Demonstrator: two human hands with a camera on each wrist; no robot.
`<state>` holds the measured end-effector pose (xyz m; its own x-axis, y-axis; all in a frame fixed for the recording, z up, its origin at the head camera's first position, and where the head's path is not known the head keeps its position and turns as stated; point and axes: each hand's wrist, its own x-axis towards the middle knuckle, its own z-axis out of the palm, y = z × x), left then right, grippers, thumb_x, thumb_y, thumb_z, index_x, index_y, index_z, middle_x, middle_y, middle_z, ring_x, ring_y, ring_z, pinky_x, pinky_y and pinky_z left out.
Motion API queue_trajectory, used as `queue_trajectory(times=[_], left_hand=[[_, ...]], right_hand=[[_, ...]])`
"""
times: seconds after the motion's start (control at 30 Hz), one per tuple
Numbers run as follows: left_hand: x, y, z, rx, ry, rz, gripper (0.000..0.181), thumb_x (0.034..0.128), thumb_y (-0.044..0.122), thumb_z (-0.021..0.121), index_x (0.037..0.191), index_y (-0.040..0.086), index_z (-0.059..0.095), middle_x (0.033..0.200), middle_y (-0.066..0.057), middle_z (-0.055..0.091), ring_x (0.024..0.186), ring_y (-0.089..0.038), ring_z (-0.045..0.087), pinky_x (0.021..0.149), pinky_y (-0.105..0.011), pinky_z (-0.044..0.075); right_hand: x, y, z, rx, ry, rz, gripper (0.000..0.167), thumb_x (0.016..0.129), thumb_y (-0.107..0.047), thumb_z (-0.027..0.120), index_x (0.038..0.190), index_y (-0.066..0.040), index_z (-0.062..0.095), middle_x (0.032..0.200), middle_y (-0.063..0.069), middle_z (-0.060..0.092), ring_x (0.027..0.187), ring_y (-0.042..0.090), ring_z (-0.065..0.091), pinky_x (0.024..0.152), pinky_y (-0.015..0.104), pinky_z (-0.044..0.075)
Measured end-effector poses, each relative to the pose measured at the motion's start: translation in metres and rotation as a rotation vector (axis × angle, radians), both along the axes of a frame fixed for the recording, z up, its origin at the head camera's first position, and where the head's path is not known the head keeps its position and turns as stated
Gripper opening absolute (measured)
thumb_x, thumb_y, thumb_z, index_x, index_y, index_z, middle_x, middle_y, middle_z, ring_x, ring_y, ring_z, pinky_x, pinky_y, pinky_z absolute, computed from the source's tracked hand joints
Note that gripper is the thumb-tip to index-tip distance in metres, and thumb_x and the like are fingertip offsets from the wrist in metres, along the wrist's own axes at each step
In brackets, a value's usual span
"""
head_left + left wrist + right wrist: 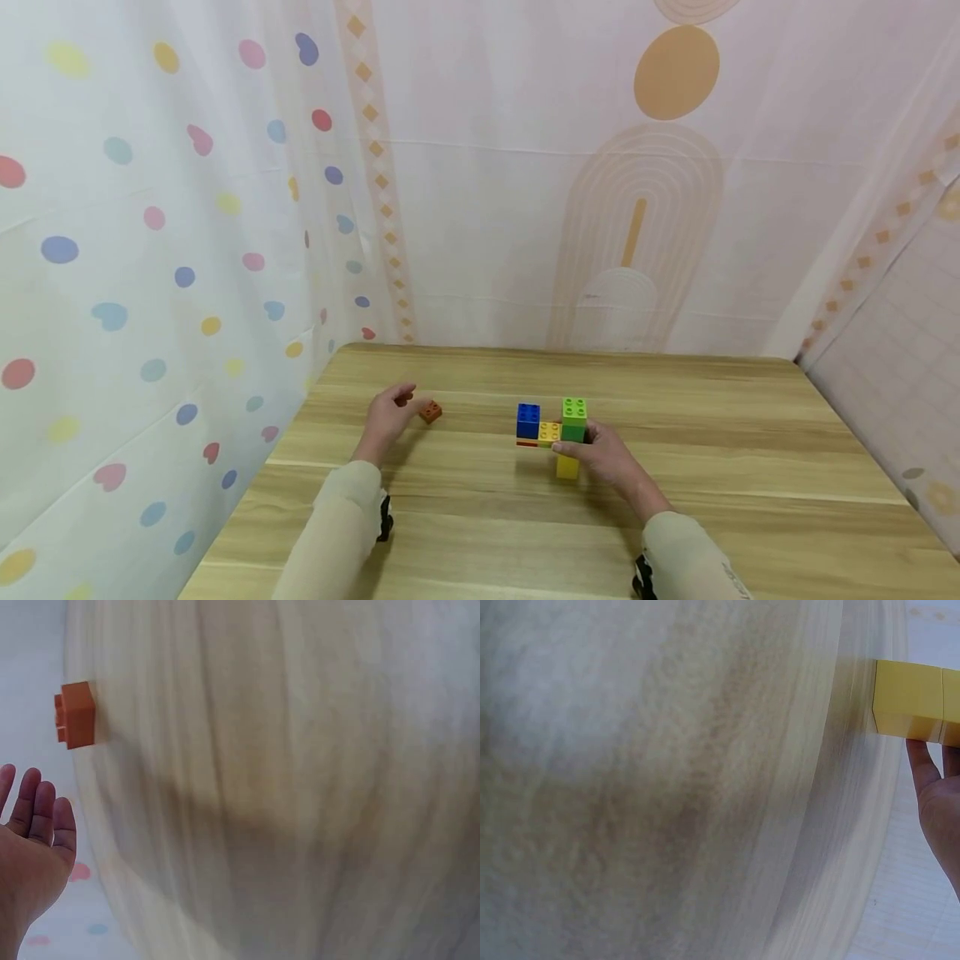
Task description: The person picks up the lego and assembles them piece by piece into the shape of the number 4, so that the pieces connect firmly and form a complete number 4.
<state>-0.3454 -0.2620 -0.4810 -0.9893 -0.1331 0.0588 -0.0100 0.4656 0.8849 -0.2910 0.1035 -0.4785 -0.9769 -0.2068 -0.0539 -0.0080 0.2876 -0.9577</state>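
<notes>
In the head view my right hand grips a toy-brick build at its green-and-yellow column. The build has a light green brick on top, a yellow brick at the bottom, and a side arm with a blue brick and a yellow studded brick. The right wrist view shows fingers against the yellow bricks. My left hand is beside a loose reddish-brown brick on the table. In the left wrist view its fingers look relaxed and apart from that brick.
The wooden table spreads under both hands. Its far edge meets a pale patterned curtain; a dotted curtain hangs along the left side. Dark straps show at the wrists.
</notes>
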Motion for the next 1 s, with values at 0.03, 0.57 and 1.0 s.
queue_trajectory(times=[0.03,0.57,1.0], left_hand=[[0.0,-0.001,-0.002,-0.008,-0.001,0.003,0.055,0.095,0.023,0.069,0.139,-0.004,0.052,0.132,-0.025,0.054,0.122,-0.036,0.048,0.102,-0.049,0.04],[0.002,0.007,-0.02,-0.021,-0.042,0.012,0.052,0.0931,0.019,0.071,0.134,-0.009,0.054,0.126,-0.027,0.058,0.117,-0.038,0.053,0.099,-0.05,0.042],[0.0,0.011,-0.019,-0.101,-0.088,0.018,0.054,0.0901,0.02,0.074,0.132,-0.009,0.056,0.131,-0.029,0.055,0.12,-0.042,0.052,0.101,-0.052,0.041]], right_hand=[[0.0,0.0,0.0,-0.001,0.0,0.0,0.043,0.089,-0.026,0.076,0.124,-0.003,0.064,0.106,0.004,0.069,0.094,0.018,0.059,0.086,0.038,0.047],[0.001,0.001,0.0,0.005,0.002,0.002,0.045,0.088,-0.027,0.077,0.125,-0.003,0.064,0.106,0.005,0.069,0.094,0.019,0.059,0.086,0.038,0.047],[0.001,0.002,0.0,0.02,0.006,0.005,0.048,0.089,-0.029,0.077,0.127,-0.004,0.063,0.106,0.005,0.068,0.093,0.019,0.059,0.084,0.037,0.047]])
